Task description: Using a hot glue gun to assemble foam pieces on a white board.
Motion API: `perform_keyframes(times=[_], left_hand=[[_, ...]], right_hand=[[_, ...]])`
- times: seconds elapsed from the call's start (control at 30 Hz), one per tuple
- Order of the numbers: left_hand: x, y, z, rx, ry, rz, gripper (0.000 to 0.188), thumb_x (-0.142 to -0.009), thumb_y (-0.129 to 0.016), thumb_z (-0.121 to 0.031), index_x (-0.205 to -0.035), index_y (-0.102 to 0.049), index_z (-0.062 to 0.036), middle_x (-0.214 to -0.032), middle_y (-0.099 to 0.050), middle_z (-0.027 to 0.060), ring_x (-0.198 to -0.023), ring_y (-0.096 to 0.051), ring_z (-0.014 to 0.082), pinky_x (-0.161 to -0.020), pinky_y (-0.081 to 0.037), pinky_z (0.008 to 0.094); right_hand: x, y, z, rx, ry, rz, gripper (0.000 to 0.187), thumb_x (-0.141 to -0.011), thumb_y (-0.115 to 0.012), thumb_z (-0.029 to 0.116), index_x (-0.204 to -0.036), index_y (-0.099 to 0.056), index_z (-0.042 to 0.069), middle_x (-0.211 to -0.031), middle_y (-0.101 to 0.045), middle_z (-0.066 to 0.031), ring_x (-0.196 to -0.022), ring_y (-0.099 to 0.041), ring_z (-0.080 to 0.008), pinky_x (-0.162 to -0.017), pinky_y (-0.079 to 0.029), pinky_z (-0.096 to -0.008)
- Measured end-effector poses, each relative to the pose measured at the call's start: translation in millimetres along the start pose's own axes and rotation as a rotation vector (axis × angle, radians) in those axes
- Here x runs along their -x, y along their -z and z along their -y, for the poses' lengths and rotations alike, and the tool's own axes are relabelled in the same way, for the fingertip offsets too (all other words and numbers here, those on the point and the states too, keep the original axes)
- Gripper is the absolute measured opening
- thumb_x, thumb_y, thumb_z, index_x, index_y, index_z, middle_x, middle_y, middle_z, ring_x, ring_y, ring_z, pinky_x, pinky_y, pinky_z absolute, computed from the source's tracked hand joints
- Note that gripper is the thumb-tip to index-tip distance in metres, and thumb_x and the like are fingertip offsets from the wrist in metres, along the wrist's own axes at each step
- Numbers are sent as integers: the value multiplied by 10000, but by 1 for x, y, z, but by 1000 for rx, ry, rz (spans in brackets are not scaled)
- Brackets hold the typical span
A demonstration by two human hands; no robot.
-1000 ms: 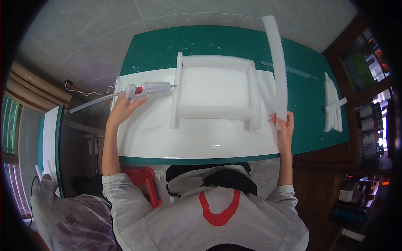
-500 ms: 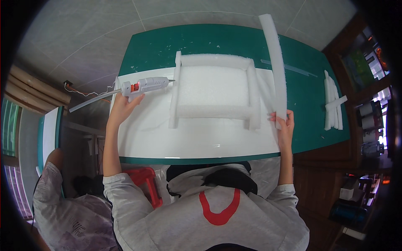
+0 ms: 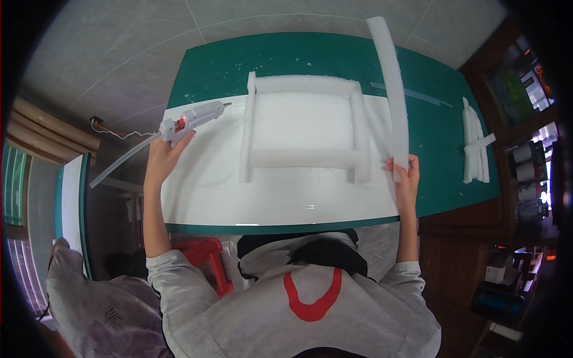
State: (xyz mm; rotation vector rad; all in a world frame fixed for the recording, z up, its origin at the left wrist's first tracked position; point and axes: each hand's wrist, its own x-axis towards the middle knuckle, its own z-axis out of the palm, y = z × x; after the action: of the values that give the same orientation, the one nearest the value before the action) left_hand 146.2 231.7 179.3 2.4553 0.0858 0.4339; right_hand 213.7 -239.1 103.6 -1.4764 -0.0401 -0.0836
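As I look on, the left hand [image 3: 162,154] wraps one smooth plastic glue gun [image 3: 196,117], left of one grainy white foam frame [image 3: 304,159] and aimed at it. Right of the frame, the right hand [image 3: 407,179] pinches one foam strip [image 3: 391,89] by its near end, long axis running away from the person. Four bars [image 3: 246,137] edge the frame on the bench [image 3: 221,65].

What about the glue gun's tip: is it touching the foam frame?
No, the left hand holds the glue gun with a visible gap between its tip and the foam frame.
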Motion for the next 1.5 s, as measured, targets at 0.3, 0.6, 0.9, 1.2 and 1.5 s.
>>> perform_keyframes(times=[0.3, 0.6, 0.9, 1.2, 1.5], left_hand=[[-15, 6, -56, 316, 36, 83, 280, -782, -582, -211, -970, -573, -3, -784, -626, 33, -632, -510, 72, -520, -400, 210], [-62, -24, -143, 303, -199, 417, 336, -786, -587, -280, -945, -560, 15, -761, -609, 66, -583, -537, 114, -520, -428, 235], [-104, -76, -185, 210, -162, 691, 363, -805, -562, -314, -955, -547, 15, -742, -603, 78, -495, -498, 105, -491, -412, 229], [-113, -101, -180, 171, -103, 757, 378, -809, -558, -330, -954, -547, 18, -721, -604, 73, -472, -458, 92, -472, -401, 222], [-114, -101, -162, 113, -91, 699, 370, -813, -547, -338, -920, -565, 15, -732, -610, 84, -652, -571, 130, -530, -418, 234]], right_hand=[[-1, 1, 1, -106, -7, 9, 193, -775, -459, 9, -952, -382, 12, -832, -585, -131, -709, -558, -149, -724, -445, -279], [0, 6, 0, -332, -15, -65, 161, -801, -448, 21, -945, -376, 12, -796, -576, -141, -655, -537, -142, -693, -458, -291], [6, -8, 18, -419, -118, 4, 120, -863, -373, 57, -967, -327, 18, -952, -572, -216, -823, -592, -229, -736, -461, -310], [13, -50, 17, -310, -116, 163, 184, -883, -321, 101, -1043, -305, 9, -1033, -549, -216, -978, -536, -238, -875, -382, -325], [4, -48, 10, -356, -122, 99, 162, -883, -371, 124, -996, -305, 30, -976, -581, -191, -893, -557, -196, -828, -390, -301]])
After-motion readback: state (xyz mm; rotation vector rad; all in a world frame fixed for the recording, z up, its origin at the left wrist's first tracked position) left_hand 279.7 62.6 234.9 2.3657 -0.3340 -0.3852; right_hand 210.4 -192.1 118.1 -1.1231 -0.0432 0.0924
